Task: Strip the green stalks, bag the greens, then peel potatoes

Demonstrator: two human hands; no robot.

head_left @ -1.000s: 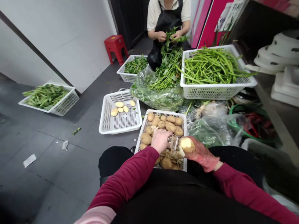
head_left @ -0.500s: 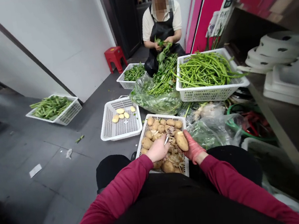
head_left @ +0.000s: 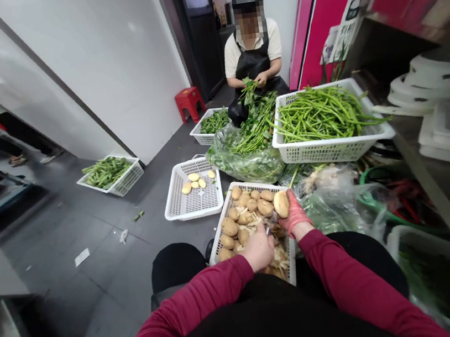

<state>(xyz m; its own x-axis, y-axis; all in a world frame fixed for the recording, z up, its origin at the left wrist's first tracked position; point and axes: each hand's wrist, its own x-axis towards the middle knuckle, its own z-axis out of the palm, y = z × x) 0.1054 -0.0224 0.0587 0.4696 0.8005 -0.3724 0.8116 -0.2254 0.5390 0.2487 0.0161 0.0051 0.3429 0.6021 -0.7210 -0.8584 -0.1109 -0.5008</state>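
Observation:
In my right hand (head_left: 296, 217), which wears a reddish glove, is a partly peeled potato (head_left: 281, 204), held above the right side of a white basket. My bare left hand (head_left: 258, 250) is closed around a small metal peeler (head_left: 268, 230), just left of and below that potato and apart from it. Beneath both hands, the white basket (head_left: 219, 235) between my knees holds several unpeeled potatoes (head_left: 229, 226) and a heap of peelings (head_left: 280, 258). Another white basket (head_left: 175, 212), ahead and to the left, has several pale peeled potatoes (head_left: 194, 177) in it.
A co-worker (head_left: 253, 58) facing me handles leafy greens over a plastic bag of greens (head_left: 249, 162). A basket of green stalks (head_left: 331, 148) stands at right, beside a metal shelf (head_left: 435, 206). Another greens basket (head_left: 124, 183) and a red stool (head_left: 191, 103) are along the wall.
My left hand has drawn back toward me with the peeler, away from the potato. The potato in my right hand now shows more pale, peeled surface. The view has shifted slightly.

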